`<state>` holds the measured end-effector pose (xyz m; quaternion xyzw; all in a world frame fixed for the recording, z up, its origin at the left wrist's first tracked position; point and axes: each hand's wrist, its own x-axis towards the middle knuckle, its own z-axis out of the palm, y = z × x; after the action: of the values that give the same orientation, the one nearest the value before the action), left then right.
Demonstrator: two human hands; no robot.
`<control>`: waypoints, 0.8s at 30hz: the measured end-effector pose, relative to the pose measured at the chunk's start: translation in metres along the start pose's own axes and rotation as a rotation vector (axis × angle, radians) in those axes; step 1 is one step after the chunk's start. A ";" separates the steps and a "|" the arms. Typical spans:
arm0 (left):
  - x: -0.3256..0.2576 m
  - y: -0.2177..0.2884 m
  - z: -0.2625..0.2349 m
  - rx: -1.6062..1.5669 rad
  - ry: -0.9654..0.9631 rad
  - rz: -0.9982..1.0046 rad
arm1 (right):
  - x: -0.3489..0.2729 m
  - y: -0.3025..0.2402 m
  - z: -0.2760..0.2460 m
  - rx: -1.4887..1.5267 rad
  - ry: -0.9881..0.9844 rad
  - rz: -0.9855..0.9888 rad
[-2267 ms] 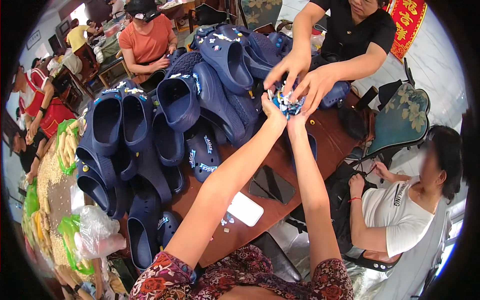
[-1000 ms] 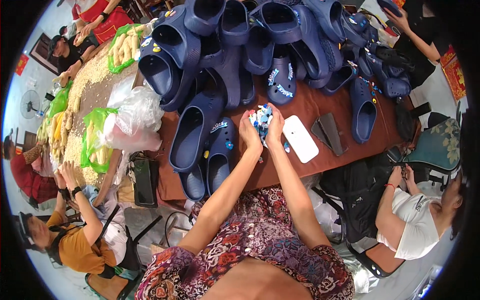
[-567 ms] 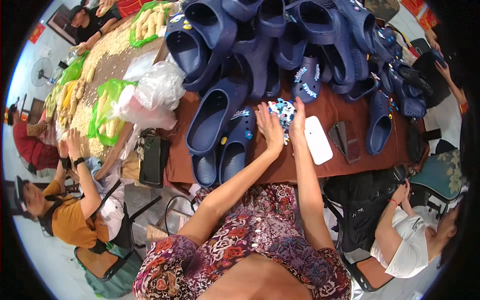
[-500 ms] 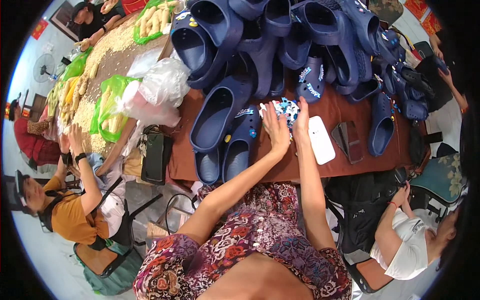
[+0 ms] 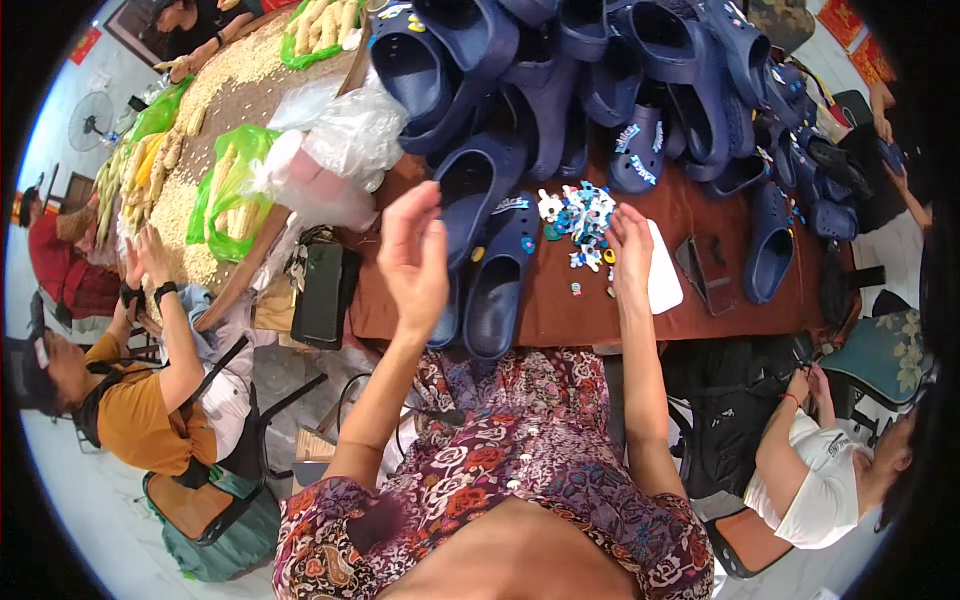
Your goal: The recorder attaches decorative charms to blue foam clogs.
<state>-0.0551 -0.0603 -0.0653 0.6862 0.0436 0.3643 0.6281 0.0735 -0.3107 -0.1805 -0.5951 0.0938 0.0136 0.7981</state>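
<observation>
Two bare hands over a brown table (image 5: 720,318). Left hand (image 5: 415,258): raised off the table, open, fingers straight and lying close together, holding nothing, near a pair of navy clogs (image 5: 490,250) that lie toes toward the near edge. Right hand (image 5: 632,245): open, fingers extended and lightly spread, resting on the table just right of a small heap of charms (image 5: 578,218), white, blue and multicoloured; whether the fingertips touch the heap cannot be told. A few loose charms lie nearer. White phone (image 5: 662,280) flat just right of the right hand; dark phone (image 5: 705,272) beyond it. Large pile of navy clogs (image 5: 650,70) across the far side. Clear plastic bags (image 5: 335,150) far left; black case (image 5: 322,292) at the left edge.
</observation>
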 end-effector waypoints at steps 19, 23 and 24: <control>0.012 -0.061 -0.056 0.078 -0.196 -0.478 | -0.132 0.079 0.071 -0.686 -0.303 -0.279; 0.014 -0.060 -0.055 -0.062 -0.254 -0.651 | -0.136 0.081 0.077 -0.667 -0.282 -0.269; 0.012 -0.058 -0.055 -0.074 -0.241 -0.630 | -0.136 0.082 0.078 -0.665 -0.294 -0.251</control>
<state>-0.0540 0.0040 -0.1152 0.6537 0.1658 0.0701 0.7350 -0.0605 -0.2009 -0.2142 -0.8198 -0.1050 0.0307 0.5620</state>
